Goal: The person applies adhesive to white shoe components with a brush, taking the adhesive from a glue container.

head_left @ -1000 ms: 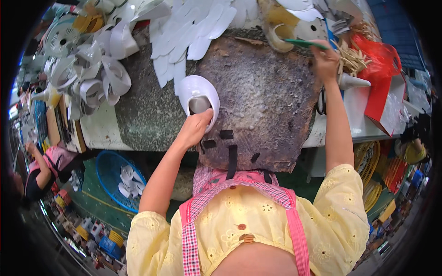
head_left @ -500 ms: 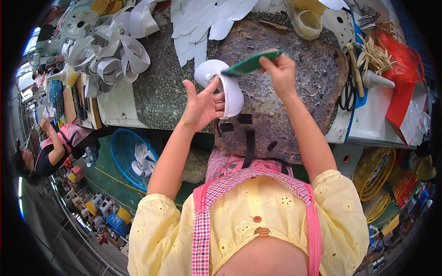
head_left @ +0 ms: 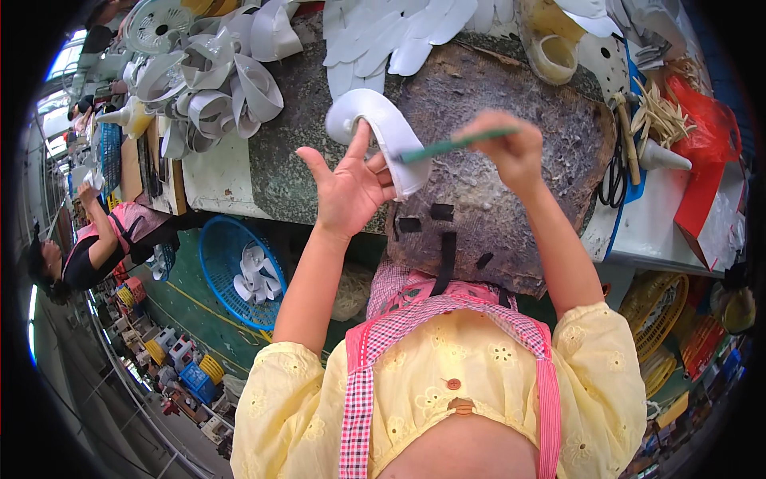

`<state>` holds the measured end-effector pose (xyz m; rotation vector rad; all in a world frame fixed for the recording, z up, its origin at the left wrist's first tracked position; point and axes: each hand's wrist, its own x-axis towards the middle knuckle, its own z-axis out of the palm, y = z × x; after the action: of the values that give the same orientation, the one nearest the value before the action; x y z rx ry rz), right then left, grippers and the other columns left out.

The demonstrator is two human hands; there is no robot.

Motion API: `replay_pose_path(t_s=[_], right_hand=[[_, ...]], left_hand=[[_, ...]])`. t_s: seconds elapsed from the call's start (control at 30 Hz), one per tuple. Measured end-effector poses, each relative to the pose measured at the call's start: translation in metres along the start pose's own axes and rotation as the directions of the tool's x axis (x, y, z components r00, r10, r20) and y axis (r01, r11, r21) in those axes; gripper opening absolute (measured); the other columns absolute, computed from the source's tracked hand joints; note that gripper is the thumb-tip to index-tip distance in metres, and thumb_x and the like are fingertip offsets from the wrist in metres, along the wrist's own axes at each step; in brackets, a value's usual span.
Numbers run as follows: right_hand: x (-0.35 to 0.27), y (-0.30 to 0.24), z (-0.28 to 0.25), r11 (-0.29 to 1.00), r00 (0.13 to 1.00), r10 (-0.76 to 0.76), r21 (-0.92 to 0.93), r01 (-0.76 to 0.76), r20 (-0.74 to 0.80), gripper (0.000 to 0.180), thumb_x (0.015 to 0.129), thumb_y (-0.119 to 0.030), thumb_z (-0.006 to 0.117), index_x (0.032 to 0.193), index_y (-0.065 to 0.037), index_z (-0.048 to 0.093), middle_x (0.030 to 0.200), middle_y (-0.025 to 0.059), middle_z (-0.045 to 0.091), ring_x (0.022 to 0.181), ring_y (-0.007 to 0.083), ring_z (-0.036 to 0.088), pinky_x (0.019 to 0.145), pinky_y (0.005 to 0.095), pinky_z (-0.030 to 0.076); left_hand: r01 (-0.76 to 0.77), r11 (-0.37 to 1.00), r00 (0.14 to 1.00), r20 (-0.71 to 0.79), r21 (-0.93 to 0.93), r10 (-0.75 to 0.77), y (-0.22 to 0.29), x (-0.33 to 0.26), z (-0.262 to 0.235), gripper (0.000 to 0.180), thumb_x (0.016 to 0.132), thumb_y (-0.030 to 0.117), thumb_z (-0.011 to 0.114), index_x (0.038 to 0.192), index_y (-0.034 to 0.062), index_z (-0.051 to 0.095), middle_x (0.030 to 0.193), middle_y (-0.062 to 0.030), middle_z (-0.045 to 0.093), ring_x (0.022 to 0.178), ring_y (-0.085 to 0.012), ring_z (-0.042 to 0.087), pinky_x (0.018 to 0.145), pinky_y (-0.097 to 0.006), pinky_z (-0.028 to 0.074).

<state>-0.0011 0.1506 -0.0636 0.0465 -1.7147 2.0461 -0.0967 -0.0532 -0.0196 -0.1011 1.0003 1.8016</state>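
Note:
A curved white shoe upper (head_left: 405, 137) is propped up on the fingers of my left hand (head_left: 349, 195). That hand is palm up, its thumb stretched out to the side and its index finger reaching into the hollow of the upper. My right hand (head_left: 511, 152), somewhat blurred, is closed around one end of a flat green hand tool (head_left: 453, 147). Seen nearly edge-on, the tool has its tip against the right side of the upper. Both hands are above a worn, glue-stained brown work board (head_left: 511, 215).
White shaped pieces (head_left: 211, 112) are heaped at the back left, beside flat white pieces (head_left: 383, 40). Right of the board lie scissors (head_left: 614, 180), a white cone-tipped bottle (head_left: 664, 157) and a red bag (head_left: 702, 128). A blue basket (head_left: 211, 267) stands below; a co-worker (head_left: 100, 239) is at left.
The green tool has come down onto the right side of the upper and turned from broadside to nearly edge-on. The whole view has shifted slightly. My left hand still supports the upper.

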Motion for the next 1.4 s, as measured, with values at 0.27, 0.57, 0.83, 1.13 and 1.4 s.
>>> replay_pose_path(t_s=[0.27,0.57,0.83,1.13,1.4], right_hand=[[0.024,-0.023,0.011,0.992,0.965,-0.036,0.104,0.065,-0.258,0.006,0.076,-0.001,0.060,0.082,-0.001,0.060,0.072,0.0044,0.060,0.061,0.0088,0.054,0.053,0.0190,0.043],[0.039,-0.049,0.010,0.994,0.899,-0.011,0.097,0.060,-0.438,0.009,0.079,-0.007,0.059,0.083,0.001,0.057,0.071,0.0072,0.060,0.057,0.0107,0.056,0.048,0.0216,0.046],[0.041,0.000,-0.025,0.858,0.812,-0.262,-0.511,-0.052,-0.522,0.023,0.068,-0.019,0.061,0.060,-0.001,0.048,0.050,0.0132,0.048,0.044,0.0254,0.047,0.044,0.0337,0.037],[0.021,-0.023,-0.115,0.604,0.616,-0.551,-0.778,-0.172,-0.563,0.021,0.074,-0.008,0.055,0.095,-0.006,0.052,0.071,0.0159,0.055,0.058,0.0274,0.053,0.054,0.0357,0.042],[0.015,-0.031,-0.113,0.672,0.644,-0.518,-0.734,-0.101,-0.563,0.014,0.074,-0.007,0.055,0.088,-0.006,0.051,0.059,0.0115,0.050,0.051,0.0239,0.050,0.048,0.0320,0.039]], left_hand=[[-0.035,0.915,0.997,0.081,0.401,0.003,-0.004,-0.006,0.007,0.118,0.047,0.088,0.010,0.136,0.0129,-0.004,0.125,-0.0153,0.042,0.109,-0.0257,0.046,0.088,-0.038,0.036],[-0.127,0.839,0.987,0.152,0.530,0.053,-0.021,-0.012,0.003,0.117,0.048,0.088,0.015,0.136,0.0114,0.000,0.131,-0.0161,0.032,0.106,-0.0247,0.046,0.082,-0.034,0.039],[0.076,0.851,0.973,-0.227,0.519,0.052,-0.028,-0.002,-0.017,0.103,0.065,0.078,0.024,0.136,0.0078,0.000,0.129,-0.0251,0.031,0.115,-0.0351,0.039,0.095,-0.043,0.031],[0.085,-0.318,0.889,0.072,0.944,0.452,-0.032,0.038,-0.022,0.037,0.083,0.035,0.052,0.071,0.0014,0.061,0.059,-0.0126,0.055,0.050,-0.0197,0.051,0.049,-0.035,0.038],[-0.271,0.078,0.905,0.226,0.960,0.362,-0.030,0.012,0.084,0.022,0.073,0.023,0.064,0.078,0.0018,0.061,0.062,-0.0020,0.056,0.061,-0.0120,0.052,0.055,-0.024,0.039]])
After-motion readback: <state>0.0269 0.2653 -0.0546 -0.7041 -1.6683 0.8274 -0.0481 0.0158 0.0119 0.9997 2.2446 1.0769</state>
